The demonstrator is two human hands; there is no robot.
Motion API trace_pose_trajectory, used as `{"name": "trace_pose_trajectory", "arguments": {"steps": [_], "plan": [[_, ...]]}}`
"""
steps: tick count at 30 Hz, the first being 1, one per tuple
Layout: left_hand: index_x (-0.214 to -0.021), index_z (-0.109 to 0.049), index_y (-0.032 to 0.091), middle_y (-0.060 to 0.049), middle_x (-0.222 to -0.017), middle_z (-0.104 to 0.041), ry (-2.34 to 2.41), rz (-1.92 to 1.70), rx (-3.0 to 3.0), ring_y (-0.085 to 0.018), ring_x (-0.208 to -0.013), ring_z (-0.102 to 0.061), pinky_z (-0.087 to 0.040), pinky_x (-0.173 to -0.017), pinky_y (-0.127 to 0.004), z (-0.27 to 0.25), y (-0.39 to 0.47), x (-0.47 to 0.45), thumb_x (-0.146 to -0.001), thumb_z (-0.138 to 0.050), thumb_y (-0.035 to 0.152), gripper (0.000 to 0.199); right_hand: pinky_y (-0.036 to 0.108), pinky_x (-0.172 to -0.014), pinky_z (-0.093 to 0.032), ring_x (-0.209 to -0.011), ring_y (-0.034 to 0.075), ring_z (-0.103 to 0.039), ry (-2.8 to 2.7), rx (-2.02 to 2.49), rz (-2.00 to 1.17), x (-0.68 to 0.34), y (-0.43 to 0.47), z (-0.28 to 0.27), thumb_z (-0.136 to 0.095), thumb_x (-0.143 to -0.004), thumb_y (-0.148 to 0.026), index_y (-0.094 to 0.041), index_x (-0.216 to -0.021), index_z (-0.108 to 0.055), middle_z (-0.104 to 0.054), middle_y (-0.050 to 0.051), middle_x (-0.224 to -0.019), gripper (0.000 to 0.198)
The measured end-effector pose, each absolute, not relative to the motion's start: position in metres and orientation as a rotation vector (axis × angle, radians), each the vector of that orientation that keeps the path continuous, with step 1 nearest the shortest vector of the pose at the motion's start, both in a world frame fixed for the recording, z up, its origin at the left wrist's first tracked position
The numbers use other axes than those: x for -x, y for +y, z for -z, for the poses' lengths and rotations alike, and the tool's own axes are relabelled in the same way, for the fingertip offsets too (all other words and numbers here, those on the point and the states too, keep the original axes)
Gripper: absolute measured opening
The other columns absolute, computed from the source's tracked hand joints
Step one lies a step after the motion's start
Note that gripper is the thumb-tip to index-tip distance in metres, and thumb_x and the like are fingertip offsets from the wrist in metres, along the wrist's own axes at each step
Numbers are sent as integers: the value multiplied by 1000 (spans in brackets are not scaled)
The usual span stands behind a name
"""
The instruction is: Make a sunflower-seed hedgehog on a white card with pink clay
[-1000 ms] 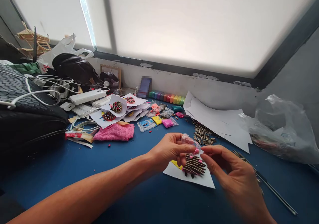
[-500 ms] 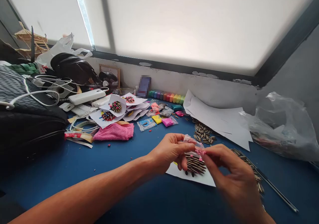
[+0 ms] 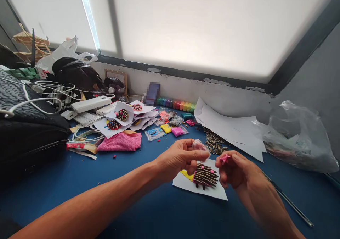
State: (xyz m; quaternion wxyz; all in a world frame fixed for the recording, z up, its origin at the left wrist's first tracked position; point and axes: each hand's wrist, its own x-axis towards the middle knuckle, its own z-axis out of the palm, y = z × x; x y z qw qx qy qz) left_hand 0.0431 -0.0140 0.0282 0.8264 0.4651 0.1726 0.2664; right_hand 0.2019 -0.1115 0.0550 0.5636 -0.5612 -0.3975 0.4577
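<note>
Between the thumb and fingers of my left hand (image 3: 183,156) is a crumpled clear plastic bag (image 3: 199,147) with a pinkish tint. My right hand (image 3: 240,170), a little apart from it, pinches a small torn lump of pink modelling clay (image 3: 225,158). Below both hands lies a white paper sheet (image 3: 212,193) bearing a hedgehog figure (image 3: 205,175). Its spines are striped sunflower seeds, its front is yellow clay (image 3: 187,175), and pink dots sit among the seeds. Two dark oval feet show at its lower edge. My left fingers hide part of the yellow front.
Sunflower seeds (image 3: 214,142) lie beyond my hands, beside white paper sheets (image 3: 231,127). Clay packets (image 3: 177,131) and finished seed pictures (image 3: 114,124) stand further back. A pink cloth (image 3: 120,142) is at left; a metal rod (image 3: 294,203) and plastic bag (image 3: 305,143) are at right.
My right hand has pulled away to the right from the plastic bag, with a piece of pink clay in its fingers. My left hand still holds the bag.
</note>
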Motion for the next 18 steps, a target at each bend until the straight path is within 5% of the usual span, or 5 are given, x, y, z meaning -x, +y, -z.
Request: {"name": "trace_pose_trajectory", "arguments": {"steps": [6,13,18], "plan": [[-77,-57,14,6,-59,-51,337,-504,-943,-1,-38,-39,-28,-38,-14,-34,-16,-42,-69,-76,21,22,24,-50,-43,-52,9,-46,-888,1324,-1192,-204,-112,-49,-82,-67,-49,-19,-64,-60,-58,-1,-67,37],[-70,-57,15,7,-46,-43,244,-391,-926,-2,-33,-29,-21,-34,-16,-35,-21,-41,-65,-63,14,9,23,-50,-36,-54,9,-40,-968,1385,-1308,-202,-111,-37,-75,-75,-51,-19,-87,-71,-51,-2,-63,35],[-74,-61,13,3,-53,-57,261,-403,-987,-5,-32,-44,-29,-37,-18,-37,-21,-40,-66,-66,16,10,31,-60,-45,-58,14,-48,-1124,1398,-1220,-195,-116,-37,-69,-79,-57,-23,-105,-72,-60,1,-69,43]]}}
